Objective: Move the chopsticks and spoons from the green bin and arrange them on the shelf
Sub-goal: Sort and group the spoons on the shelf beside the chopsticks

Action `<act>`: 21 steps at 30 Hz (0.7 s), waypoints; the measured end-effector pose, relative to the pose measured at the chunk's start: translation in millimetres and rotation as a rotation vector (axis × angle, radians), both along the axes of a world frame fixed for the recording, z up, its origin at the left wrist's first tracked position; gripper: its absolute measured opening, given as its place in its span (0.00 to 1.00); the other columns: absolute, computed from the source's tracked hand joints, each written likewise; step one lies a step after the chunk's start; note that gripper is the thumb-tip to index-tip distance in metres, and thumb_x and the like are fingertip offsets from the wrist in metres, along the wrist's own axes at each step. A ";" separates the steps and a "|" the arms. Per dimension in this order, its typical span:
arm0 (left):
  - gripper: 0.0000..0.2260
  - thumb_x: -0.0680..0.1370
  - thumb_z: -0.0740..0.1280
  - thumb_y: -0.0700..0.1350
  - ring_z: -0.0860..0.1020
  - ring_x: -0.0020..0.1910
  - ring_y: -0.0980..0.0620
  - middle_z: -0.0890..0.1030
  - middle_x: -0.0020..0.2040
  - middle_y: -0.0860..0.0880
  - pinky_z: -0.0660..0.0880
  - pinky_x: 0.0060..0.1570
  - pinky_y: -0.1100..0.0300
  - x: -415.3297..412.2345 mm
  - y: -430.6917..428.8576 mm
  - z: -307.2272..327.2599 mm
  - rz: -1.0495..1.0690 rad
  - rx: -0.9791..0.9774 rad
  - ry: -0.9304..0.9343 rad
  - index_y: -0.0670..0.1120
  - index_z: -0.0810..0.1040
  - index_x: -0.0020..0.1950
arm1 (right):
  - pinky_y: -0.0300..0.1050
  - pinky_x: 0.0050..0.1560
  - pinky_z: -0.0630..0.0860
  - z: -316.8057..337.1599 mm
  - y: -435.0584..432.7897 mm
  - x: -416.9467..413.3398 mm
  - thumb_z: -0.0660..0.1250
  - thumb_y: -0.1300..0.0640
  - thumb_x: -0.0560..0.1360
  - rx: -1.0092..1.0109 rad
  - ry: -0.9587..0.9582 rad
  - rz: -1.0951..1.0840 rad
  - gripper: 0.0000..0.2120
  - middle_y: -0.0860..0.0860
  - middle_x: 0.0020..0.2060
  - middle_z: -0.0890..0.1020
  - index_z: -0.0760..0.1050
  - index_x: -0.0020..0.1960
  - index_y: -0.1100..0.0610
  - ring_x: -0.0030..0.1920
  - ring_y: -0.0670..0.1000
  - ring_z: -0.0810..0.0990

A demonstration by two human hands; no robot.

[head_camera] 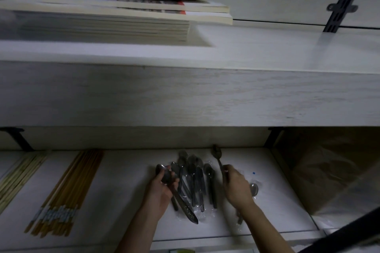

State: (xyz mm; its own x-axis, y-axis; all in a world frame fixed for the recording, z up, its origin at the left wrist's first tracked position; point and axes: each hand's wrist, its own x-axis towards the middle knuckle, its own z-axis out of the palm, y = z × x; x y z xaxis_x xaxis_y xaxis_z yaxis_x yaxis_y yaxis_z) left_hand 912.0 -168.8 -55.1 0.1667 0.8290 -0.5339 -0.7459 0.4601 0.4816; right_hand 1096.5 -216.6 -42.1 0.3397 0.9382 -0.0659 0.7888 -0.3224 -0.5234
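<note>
On the lower white shelf [127,187] lies a cluster of metal spoons [195,178] in clear wrappers, bowls toward the back. My left hand [162,191] grips one spoon [164,174] at the cluster's left side, its handle pointing toward me. My right hand [236,187] holds another spoon [218,157] by the handle, bowl pointing to the back wall. One more spoon [254,189] lies just right of that hand. Yellow-brown chopsticks [72,187] with patterned ends lie in a row at the left, pale chopsticks [18,174] farther left. The green bin is mostly out of view.
A thick upper shelf board [205,92] overhangs the work area, with stacked books [115,18] on it. Black brackets [274,135] hold it at both sides. A brown plastic-covered box [329,166] stands to the right. A dark bar [349,230] crosses the bottom right corner.
</note>
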 end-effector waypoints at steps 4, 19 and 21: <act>0.10 0.81 0.55 0.42 0.75 0.36 0.49 0.73 0.37 0.43 0.80 0.27 0.62 9.0 -5.4 -1.4 -0.041 -0.005 -0.025 0.38 0.74 0.48 | 0.30 0.47 0.70 14.8 -27.5 -41.6 0.53 0.56 0.81 0.082 0.169 0.220 0.14 0.53 0.55 0.77 0.74 0.61 0.54 0.50 0.47 0.75; 0.16 0.80 0.57 0.52 0.77 0.47 0.45 0.77 0.51 0.39 0.73 0.49 0.55 18.7 -12.5 0.7 -0.101 -0.001 -0.012 0.39 0.74 0.55 | 0.42 0.50 0.76 5.6 -35.0 -79.7 0.56 0.53 0.79 0.052 0.032 0.220 0.13 0.55 0.53 0.80 0.76 0.56 0.56 0.51 0.52 0.80; 0.16 0.80 0.58 0.50 0.77 0.47 0.46 0.78 0.49 0.39 0.76 0.47 0.56 18.9 -12.8 -3.3 -0.114 0.007 -0.007 0.39 0.73 0.57 | 0.43 0.51 0.76 6.1 -35.1 -80.5 0.55 0.51 0.79 0.043 0.002 0.223 0.14 0.55 0.53 0.80 0.75 0.56 0.55 0.52 0.52 0.79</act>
State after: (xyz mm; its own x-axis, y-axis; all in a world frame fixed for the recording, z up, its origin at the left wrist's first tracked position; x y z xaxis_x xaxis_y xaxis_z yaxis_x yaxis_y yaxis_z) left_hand 930.9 -181.6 -58.4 0.2634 0.8080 -0.5270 -0.6923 0.5387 0.4800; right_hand 1016.1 -251.7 -36.1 0.1234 0.9921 -0.0243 0.8369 -0.1172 -0.5347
